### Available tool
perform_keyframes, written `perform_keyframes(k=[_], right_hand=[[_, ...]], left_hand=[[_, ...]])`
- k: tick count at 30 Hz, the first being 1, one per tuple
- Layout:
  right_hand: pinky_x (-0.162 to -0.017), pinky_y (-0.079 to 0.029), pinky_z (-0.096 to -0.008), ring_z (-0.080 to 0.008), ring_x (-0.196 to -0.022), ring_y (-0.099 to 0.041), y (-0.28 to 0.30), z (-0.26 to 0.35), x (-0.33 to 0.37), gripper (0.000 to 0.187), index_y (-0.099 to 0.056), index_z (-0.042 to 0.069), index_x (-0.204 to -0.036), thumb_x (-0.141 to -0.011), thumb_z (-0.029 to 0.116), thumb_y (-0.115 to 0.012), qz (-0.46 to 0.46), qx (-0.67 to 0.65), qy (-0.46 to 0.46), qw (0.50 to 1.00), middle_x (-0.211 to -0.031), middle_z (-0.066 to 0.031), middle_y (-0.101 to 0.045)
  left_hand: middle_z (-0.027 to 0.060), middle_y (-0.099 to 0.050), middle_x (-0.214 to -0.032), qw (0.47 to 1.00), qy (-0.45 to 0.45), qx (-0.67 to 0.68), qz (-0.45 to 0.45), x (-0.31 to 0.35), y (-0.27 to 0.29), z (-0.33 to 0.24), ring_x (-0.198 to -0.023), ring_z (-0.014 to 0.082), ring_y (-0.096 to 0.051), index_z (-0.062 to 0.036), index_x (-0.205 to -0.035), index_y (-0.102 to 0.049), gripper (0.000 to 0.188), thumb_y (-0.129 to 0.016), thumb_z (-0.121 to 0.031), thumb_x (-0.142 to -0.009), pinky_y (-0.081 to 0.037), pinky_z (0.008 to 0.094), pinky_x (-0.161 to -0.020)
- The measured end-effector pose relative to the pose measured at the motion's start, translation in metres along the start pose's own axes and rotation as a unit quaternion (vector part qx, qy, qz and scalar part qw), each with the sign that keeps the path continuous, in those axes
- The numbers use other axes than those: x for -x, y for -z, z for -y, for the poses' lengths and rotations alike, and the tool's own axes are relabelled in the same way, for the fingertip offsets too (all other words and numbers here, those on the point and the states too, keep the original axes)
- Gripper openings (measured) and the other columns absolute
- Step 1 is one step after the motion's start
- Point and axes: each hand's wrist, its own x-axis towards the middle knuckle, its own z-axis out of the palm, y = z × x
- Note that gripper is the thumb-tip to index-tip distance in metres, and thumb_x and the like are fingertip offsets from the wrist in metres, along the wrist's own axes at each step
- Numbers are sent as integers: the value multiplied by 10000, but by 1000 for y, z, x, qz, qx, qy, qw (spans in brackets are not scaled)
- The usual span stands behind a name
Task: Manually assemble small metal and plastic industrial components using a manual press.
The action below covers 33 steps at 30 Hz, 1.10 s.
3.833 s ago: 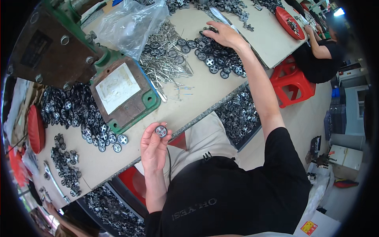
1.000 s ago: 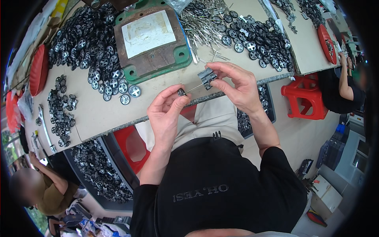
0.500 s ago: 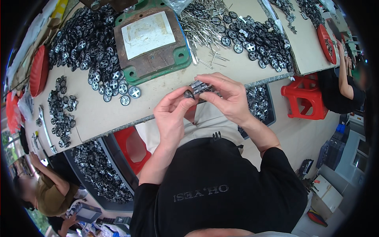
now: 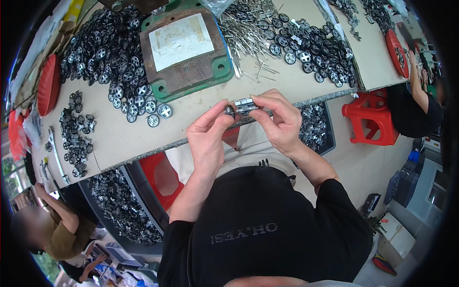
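Observation:
Just in front of the table edge, my left hand (image 4: 206, 136) pinches a small black toy wheel (image 4: 229, 111) between thumb and fingers. My right hand (image 4: 281, 125) grips a small silver-and-dark toy vehicle part (image 4: 244, 105), with the thumb below and fingers above. The wheel sits against the left end of this part; whether an axle joins them is too small to tell. Beyond my hands, loose wheels with silver spokes (image 4: 164, 111) lie on the table. A heap of thin metal axle pins (image 4: 239, 48) lies farther off.
A green and brown metal press base (image 4: 191, 79) stands at the table's (image 4: 126, 138) far middle. Wheel heaps (image 4: 98, 52) flank it, and assembled wheel pieces (image 4: 76, 138) lie at left. Bins of parts (image 4: 125, 205) and a red stool (image 4: 370, 117) stand beside the table. Other people work nearby.
The silver part has been turned level, its end now lined up with the wheel. My right fingers have shifted along it. Both hands stay in nearly the same place.

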Motion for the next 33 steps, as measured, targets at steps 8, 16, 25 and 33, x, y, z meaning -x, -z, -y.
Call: perform_keyframes(k=[8,16,25,33], right_hand=[[-683,-471,-241,-154,-796,-587,-1,-1,4,219,-633,-8,-966,-749,-11,-660,7,-115,-161,980,-930,-96,-596],[-616,-436,-264,-125,-717,-553,63,-2,-44,140,-646,9,-895,-762,47,-629,20,207,-106,972,-815,-67,-589],[-624,-452,-315,-217,-668,-572,56,-12,-66,101,-618,14,-827,-758,87,-606,170,315,-123,926,-757,-84,-582],[-669,-460,-355,-251,-833,-565,53,-23,-89,98,-590,41,-850,-753,51,-599,312,407,16,858,-862,-76,-528]], left_hand=[[138,-604,-1046,998,12,-3,65,-4,-3,2,-929,181,-603,49,-1162,-522,330,-582,-13,-844,-523,322,-816],[143,-582,-1104,990,71,80,97,-4,19,-1,-969,240,-601,-9,-1130,-540,241,-503,-86,-904,-534,389,-834],[137,-591,-1082,990,63,86,94,-5,15,-2,-950,219,-607,9,-1136,-527,256,-512,-96,-902,-534,376,-832],[128,-589,-1082,990,68,81,92,-6,14,-4,-960,212,-600,13,-1150,-517,273,-516,-100,-902,-530,372,-839]])
